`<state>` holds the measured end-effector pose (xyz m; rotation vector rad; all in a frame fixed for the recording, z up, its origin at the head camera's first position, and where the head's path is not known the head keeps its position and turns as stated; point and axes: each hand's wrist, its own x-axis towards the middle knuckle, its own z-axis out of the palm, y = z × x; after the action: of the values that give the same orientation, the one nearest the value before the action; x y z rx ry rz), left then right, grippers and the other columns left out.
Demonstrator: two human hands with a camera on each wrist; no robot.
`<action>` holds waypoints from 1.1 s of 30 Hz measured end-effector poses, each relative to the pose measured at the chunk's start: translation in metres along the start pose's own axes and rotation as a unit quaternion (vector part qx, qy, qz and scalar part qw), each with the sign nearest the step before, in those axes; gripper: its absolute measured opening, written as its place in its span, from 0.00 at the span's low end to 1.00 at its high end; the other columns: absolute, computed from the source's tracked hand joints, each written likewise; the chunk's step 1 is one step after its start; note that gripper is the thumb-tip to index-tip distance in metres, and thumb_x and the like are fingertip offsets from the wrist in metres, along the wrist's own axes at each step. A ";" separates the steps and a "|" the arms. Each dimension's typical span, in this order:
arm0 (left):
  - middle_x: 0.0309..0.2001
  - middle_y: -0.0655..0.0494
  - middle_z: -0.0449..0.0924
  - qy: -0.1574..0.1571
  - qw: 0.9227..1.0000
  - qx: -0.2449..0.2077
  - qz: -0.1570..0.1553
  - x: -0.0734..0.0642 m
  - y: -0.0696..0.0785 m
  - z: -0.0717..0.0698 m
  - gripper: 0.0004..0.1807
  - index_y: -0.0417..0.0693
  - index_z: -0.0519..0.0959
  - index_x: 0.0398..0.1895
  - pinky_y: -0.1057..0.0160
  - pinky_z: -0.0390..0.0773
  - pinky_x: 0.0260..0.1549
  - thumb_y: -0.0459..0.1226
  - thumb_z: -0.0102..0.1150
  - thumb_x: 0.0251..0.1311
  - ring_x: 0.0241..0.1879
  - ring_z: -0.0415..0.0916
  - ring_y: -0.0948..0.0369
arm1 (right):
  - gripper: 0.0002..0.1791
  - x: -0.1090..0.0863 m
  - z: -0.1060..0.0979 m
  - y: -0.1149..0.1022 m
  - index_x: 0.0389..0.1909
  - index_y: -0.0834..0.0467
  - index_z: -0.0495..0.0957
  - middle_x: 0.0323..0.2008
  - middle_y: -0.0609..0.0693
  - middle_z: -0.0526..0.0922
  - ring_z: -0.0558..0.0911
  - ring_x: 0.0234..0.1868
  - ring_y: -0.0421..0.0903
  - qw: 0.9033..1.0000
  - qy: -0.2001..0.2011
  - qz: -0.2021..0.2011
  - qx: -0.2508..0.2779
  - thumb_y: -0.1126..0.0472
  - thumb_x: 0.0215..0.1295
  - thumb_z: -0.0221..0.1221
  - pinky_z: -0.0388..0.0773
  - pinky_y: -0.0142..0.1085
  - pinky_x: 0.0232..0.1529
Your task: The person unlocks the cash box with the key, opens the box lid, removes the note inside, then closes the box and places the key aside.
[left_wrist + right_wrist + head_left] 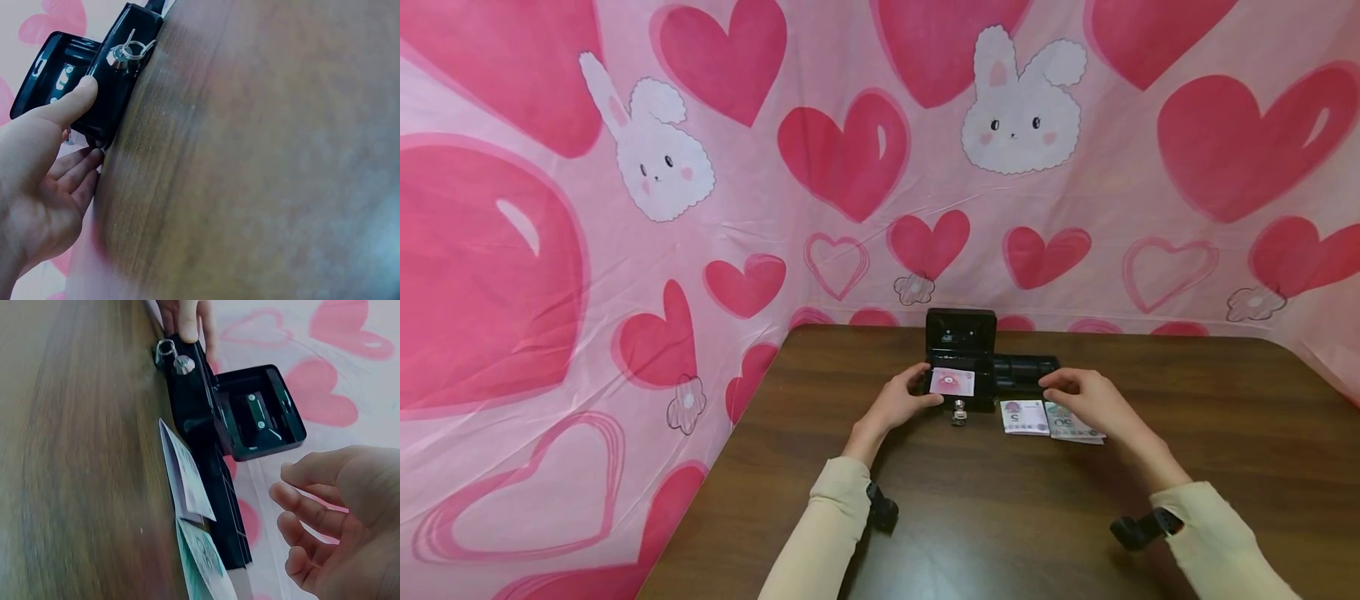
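A small black cash box [961,404] stands with its lid [961,332] raised, and a pink banknote [952,382] lies in its top. Keys on a ring [958,413] hang from the lock at its front. My left hand [901,398] holds the left end of the box, thumb [81,99] on the front face and fingers at the side. Over the folded banknotes my right hand [1086,400] hovers with loosely bent fingers and nothing in it. Those are a purple 5 note [1024,417] and a green 50 note [1070,422], side by side.
A black compartment tray [1026,369] lies against the right side of the box. Everything stands on a brown wooden table [970,517]. Behind it hangs a pink cloth [865,250] with hearts and rabbits.
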<state>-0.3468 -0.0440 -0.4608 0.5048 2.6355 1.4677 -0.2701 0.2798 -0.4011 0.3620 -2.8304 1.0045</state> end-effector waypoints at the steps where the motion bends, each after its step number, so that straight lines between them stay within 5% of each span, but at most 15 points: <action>1: 0.67 0.46 0.73 0.000 1.000 -0.001 -0.001 0.000 0.000 0.000 0.39 0.52 0.67 0.72 0.46 0.67 0.67 0.49 0.69 0.58 0.65 0.70 0.49 | 0.14 0.002 0.001 -0.001 0.50 0.63 0.82 0.42 0.57 0.86 0.77 0.35 0.44 1.000 0.000 -0.002 0.001 0.59 0.69 0.61 0.75 0.36 0.37; 7: 0.67 0.47 0.72 -0.003 1.000 -0.009 -0.004 -0.002 0.000 0.001 0.39 0.52 0.67 0.72 0.46 0.68 0.66 0.48 0.70 0.58 0.65 0.70 0.49 | 0.13 0.012 0.010 -0.012 0.49 0.64 0.82 0.47 0.62 0.85 0.82 0.41 0.49 1.000 0.003 -0.016 0.008 0.61 0.69 0.60 0.80 0.45 0.44; 16: 0.67 0.48 0.72 0.000 1.000 -0.004 -0.003 -0.003 0.002 0.001 0.39 0.52 0.68 0.72 0.47 0.67 0.67 0.48 0.70 0.57 0.66 0.70 0.50 | 0.12 0.031 0.026 -0.027 0.48 0.65 0.82 0.44 0.60 0.86 0.81 0.38 0.47 1.000 0.008 -0.016 0.021 0.63 0.68 0.60 0.79 0.37 0.39; 33: 0.67 0.47 0.72 0.000 1.000 -0.019 -0.008 -0.003 0.002 0.000 0.39 0.52 0.67 0.72 0.45 0.66 0.67 0.48 0.69 0.58 0.65 0.70 0.49 | 0.13 0.061 0.061 -0.040 0.48 0.64 0.83 0.40 0.58 0.87 0.82 0.41 0.51 1.000 0.012 -0.014 0.024 0.63 0.68 0.59 0.79 0.49 0.47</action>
<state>-0.3432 -0.0440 -0.4594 0.4799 2.6007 1.5098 -0.3203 0.1996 -0.4129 0.3887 -2.7760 1.0651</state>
